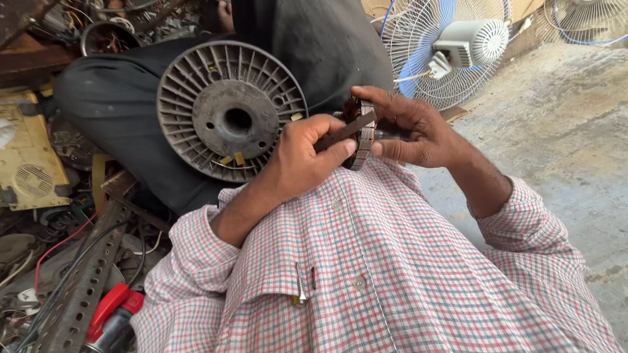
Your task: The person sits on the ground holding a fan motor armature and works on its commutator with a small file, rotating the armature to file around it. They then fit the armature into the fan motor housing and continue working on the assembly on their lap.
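From the head view, the left hand (pixel 304 160) pinches a dark flat strip (pixel 345 131) against a ringed stator (pixel 362 134), held at centre over the checked shirt (pixel 366 268). The right hand (pixel 409 127) closes round the stator's far side. Just left, touching the left wrist, a ribbed grey disc (pixel 229 108) leans on dark cloth. Far right stands a fan (pixel 451 49) on concrete. Near left lie a perforated bar (pixel 78 287), wires and a red-handled tool (pixel 114 307).

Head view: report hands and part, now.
Left hand and right hand both grip the round laminated metal motor core. Grey ribbed metal disc behind, apart.
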The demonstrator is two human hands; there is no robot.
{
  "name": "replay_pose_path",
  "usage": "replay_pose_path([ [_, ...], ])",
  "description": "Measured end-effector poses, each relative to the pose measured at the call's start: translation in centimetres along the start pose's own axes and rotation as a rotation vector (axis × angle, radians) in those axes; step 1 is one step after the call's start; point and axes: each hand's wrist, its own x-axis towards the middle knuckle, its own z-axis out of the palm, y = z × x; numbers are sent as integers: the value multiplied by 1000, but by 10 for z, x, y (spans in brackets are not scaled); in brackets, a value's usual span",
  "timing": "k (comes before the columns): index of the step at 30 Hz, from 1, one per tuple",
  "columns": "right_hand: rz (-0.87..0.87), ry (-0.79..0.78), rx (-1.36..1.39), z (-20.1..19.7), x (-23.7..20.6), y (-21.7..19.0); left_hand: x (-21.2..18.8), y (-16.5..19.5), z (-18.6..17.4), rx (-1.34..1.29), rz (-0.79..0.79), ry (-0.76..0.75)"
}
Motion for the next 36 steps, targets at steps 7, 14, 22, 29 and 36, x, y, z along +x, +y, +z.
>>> replay_pose_path([
  [7, 3, 73, -180, 3, 0, -1, 5, -8, 4, 60, 142, 6],
  [14, -42, 296, -541, 27, 7, -20, 1, -3, 13, 188, 233, 61],
  [22, -57, 3, -273, 1, -2, -21, -7, 15, -15, 454, 591, 116],
  [29, -43, 27, -137, 1, -2, 1, -1, 16, -16, 956, 833, 84],
  [36, 0, 44, -126, 7, -2, -2, 0, 12, -13, 962, 787, 27],
])
